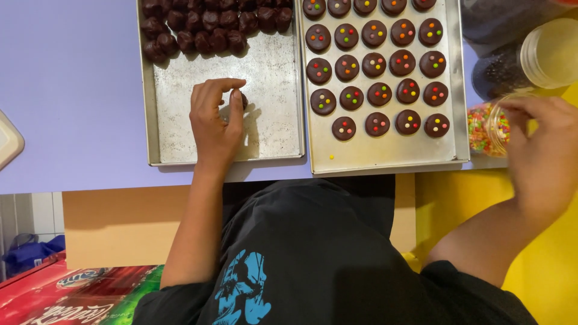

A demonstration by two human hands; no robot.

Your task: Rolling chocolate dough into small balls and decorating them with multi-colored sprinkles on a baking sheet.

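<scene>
Chocolate-coated piece (241,99) pinched between fingertips of left hand (214,123), fingers curled around it, held just above or on the bare metal of the left tray (274,72); contact with tray can't be told. Landmark: left tray. The piece sits mid-tray, below the heap of plain dark coated pieces (205,24) crowding the tray's far end. Near half of tray is bare metal.

Touching the left tray's right edge: second tray (385,153) filled with rows of flat round chocolate discs (373,63), each topped with a few coloured candy dots. One loose yellow dot (331,157) lies on its bare near strip.

Further right of left tray, past second tray: right hand (542,147) wrapped loosely around a clear jar of coloured sprinkles (484,127), jar lying tilted, mouth toward the hand; fingers on its rim, grasp firmness can't be told. Above it a second clear jar with yellow lid (551,54).

Both trays rest on a lavender tabletop (66,90). Toward the viewer from left tray: person's black shirt with blue print (247,292).
</scene>
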